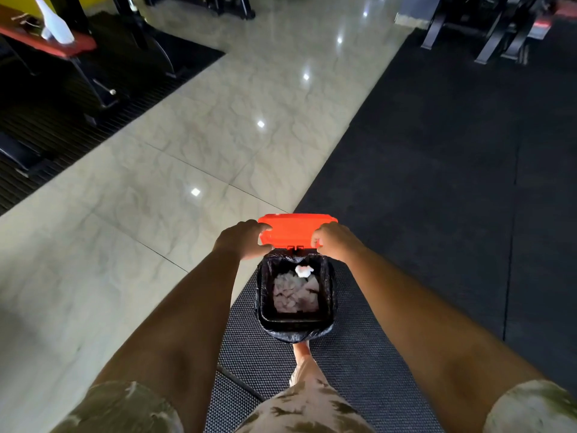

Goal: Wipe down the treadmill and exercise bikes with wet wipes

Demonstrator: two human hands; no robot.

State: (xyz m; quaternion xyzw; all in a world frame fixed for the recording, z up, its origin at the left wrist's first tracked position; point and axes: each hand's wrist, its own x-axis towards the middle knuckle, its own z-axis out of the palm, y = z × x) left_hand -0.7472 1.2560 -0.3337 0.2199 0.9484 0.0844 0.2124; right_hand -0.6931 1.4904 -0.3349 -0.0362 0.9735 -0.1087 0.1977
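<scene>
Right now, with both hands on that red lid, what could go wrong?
A wipe seems perched at the bin rim; closing the red lid could trap it or knock it out. The left hand and right hand grip the lid near its hinge, so fingers might get pinched.

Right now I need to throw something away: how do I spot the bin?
Where the tiled floor meets the dark mat stands a bin. It alone has a black bag and an orange lid, gripped by the left hand and right hand.

no readable text, no labels, no brands, no numbers anywhere
</scene>
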